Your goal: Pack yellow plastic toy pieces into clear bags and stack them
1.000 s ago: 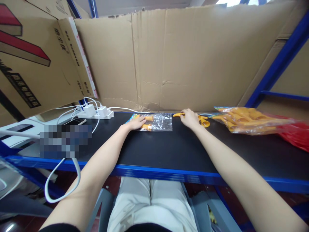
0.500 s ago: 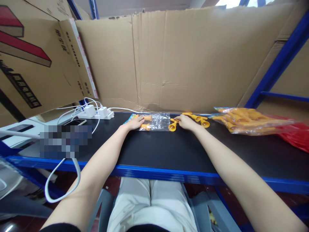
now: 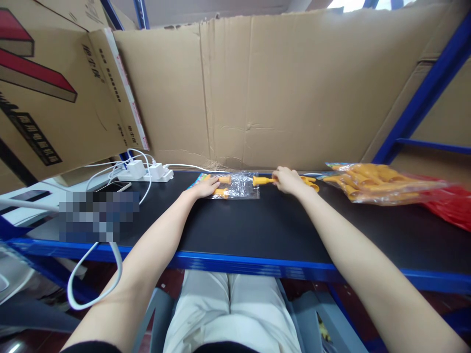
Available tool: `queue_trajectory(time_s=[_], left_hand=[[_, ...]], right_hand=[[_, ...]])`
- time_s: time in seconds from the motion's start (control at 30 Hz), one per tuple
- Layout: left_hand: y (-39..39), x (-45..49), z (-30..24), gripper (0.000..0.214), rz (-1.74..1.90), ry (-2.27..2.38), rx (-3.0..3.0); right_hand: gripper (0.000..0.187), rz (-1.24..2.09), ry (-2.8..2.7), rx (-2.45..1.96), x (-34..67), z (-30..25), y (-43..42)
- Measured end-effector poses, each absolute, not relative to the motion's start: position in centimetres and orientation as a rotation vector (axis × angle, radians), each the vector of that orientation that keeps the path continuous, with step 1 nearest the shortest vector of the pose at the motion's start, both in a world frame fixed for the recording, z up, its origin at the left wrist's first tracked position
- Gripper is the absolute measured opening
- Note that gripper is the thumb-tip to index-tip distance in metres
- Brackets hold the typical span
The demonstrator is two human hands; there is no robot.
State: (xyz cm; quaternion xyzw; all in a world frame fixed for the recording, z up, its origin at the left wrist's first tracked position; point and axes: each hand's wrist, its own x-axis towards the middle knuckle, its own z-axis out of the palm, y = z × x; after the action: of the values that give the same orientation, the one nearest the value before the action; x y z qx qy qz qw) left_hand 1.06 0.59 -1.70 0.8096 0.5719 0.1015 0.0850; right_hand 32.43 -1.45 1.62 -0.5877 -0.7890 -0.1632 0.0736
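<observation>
A clear plastic bag (image 3: 245,186) with a coloured printed end lies flat on the black shelf. Two yellow toy horns (image 3: 222,192) show inside it. My left hand (image 3: 206,188) is over the bag's printed end, fingers closed on it. Pinched in my right hand (image 3: 289,180) is another yellow toy horn (image 3: 262,181), its bell pointing left and overlapping the bag's right end. More loose yellow horns (image 3: 312,185) lie just right of my right hand, partly hidden by it.
Filled bags of yellow horns (image 3: 371,184) lie at the right, beside red plastic (image 3: 452,203). At the left are a white power strip (image 3: 147,171) with cables and a phone (image 3: 114,187). Cardboard (image 3: 294,98) walls the back; a blue rail (image 3: 257,264) edges the shelf.
My right hand has lifted the horn and turned its bell leftward, toward the bag's right end. The left hand and bag have stayed in place.
</observation>
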Motion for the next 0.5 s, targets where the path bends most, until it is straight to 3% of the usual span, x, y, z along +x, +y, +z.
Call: queue_trajectory(time_s=[0.27,0.5], left_hand=[[0.4,1.7,-1.7,0.06,0.303,1.64,2.502],[-0.5,2.6,-1.7,0.057,0.406,1.635,2.44]], right_hand=[[0.017,-0.219,-2.429,-1.553,30.4,1.9,-2.0],[0.019,-0.245,-2.351,-1.665,27.5,1.8,-3.5]])
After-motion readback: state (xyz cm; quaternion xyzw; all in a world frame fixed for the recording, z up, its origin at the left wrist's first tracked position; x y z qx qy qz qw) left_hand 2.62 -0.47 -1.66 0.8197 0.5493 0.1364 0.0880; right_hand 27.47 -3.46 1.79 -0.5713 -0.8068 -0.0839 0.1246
